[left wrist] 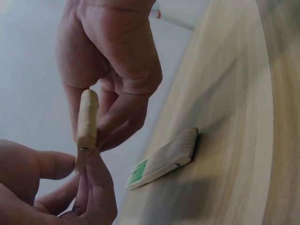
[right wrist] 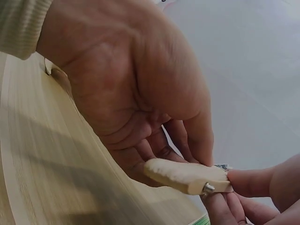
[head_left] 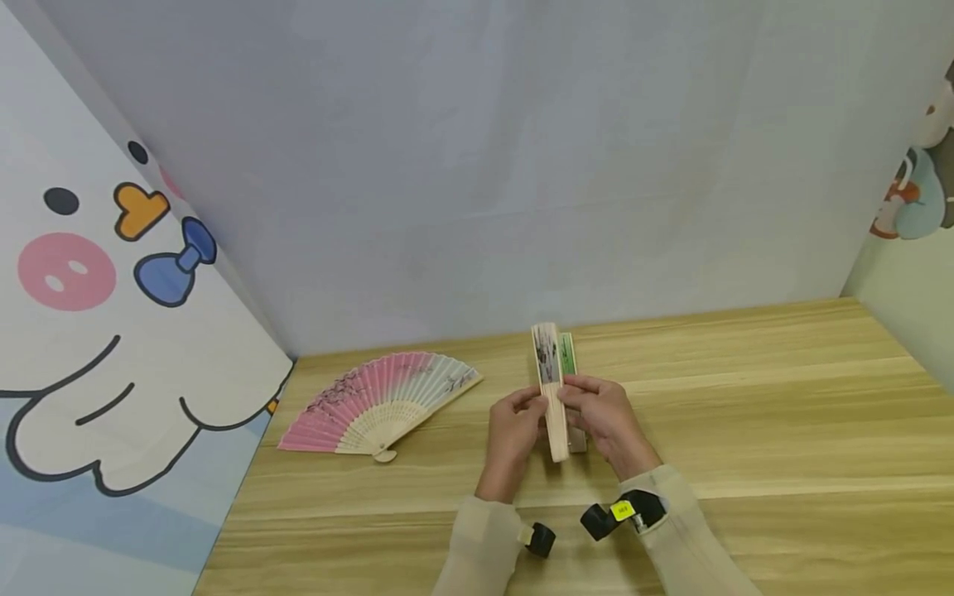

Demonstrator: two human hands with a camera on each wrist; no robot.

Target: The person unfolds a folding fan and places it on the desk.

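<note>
Upright between both hands is a folded hand fan (head_left: 548,360) with pale wooden ribs and a grey, dark-patterned leaf. The fingers and thumb of my left hand (head_left: 514,432) pinch it from the left. My right hand (head_left: 607,418) pinches its right side, opposite the left. In the left wrist view a metal rivet shows at the lower end of the held fan (left wrist: 86,126), above the tabletop. A second folded fan (left wrist: 164,159), green-leafed with wooden ribs, lies on the table beyond; in the head view the held fan and right hand partly cover it.
An opened pink-and-white fan (head_left: 387,397) with printed branches lies on the wooden table (head_left: 745,397) to the left. A grey backdrop (head_left: 522,165) rises at the table's back edge, and a cartoon-printed panel (head_left: 112,348) borders the left side.
</note>
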